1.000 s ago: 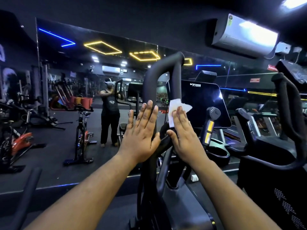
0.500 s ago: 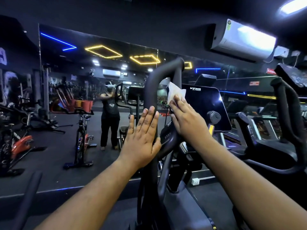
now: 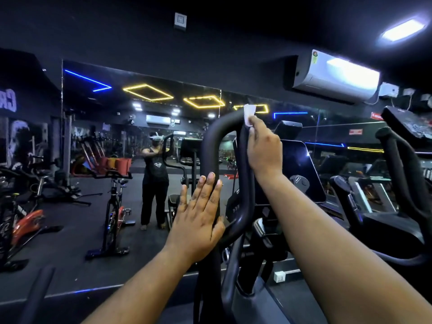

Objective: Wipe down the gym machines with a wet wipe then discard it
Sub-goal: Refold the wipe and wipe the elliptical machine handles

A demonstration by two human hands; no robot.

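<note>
One looped black handle (image 3: 210,146) of the machine is seen, two hands, one white wipe (image 3: 248,114). Left hand (image 3: 201,220) is laid flat on the handle's left bar, fingers straight. The wipe is pinched against the loop's top by the right hand (image 3: 264,150), fingers curled. Open floor (image 3: 70,220) is seen left.

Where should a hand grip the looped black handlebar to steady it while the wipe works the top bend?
Likely the left upright of the looped black handlebar, low down, coming from the left. That stretch is straight, bare and clear of the wet wipe that the right hand presses near the top bend. The left hand lies flat on that leg, fingers straight; curling them round should hold firmer.
</note>
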